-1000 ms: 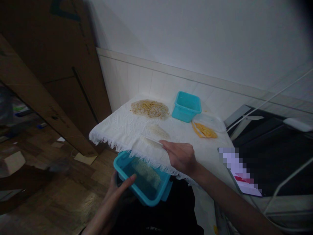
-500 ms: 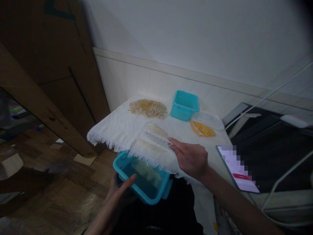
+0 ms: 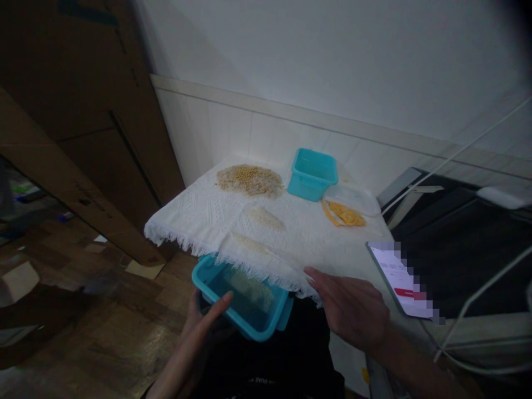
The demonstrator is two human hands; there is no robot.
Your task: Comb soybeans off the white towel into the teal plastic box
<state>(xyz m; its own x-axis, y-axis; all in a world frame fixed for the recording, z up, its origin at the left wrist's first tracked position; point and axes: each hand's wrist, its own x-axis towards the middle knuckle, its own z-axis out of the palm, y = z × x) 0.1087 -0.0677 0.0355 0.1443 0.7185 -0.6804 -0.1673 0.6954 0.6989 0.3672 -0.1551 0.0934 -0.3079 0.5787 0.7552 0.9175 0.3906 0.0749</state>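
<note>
My left hand (image 3: 198, 328) grips the near side of a teal plastic bin (image 3: 210, 288), holding it below the front edge of a table covered with a white fringed cloth (image 3: 195, 213). Pale grains lie in the bin. My right hand (image 3: 353, 310) rests at the cloth's front edge, fingers together on a thin pale strip (image 3: 286, 260) that I can only faintly make out. Two small heaps of white grains, one (image 3: 266, 217) behind the other (image 3: 249, 244), lie on the cloth ahead of it. A larger heap of mixed white grains and yellow beans (image 3: 249, 179) sits at the back.
A second teal bin (image 3: 312, 174) stands at the back of the table, beside a clear tray (image 3: 353, 197) and yellow beans (image 3: 344, 214). A lit phone (image 3: 399, 277) lies at the right. Cardboard (image 3: 62, 138) leans at the left. White cables (image 3: 453, 166) cross a dark surface at the right.
My right hand has drawn back with the strip from the middle of the cloth to its front edge. The left hand and the bin have stayed under the edge.
</note>
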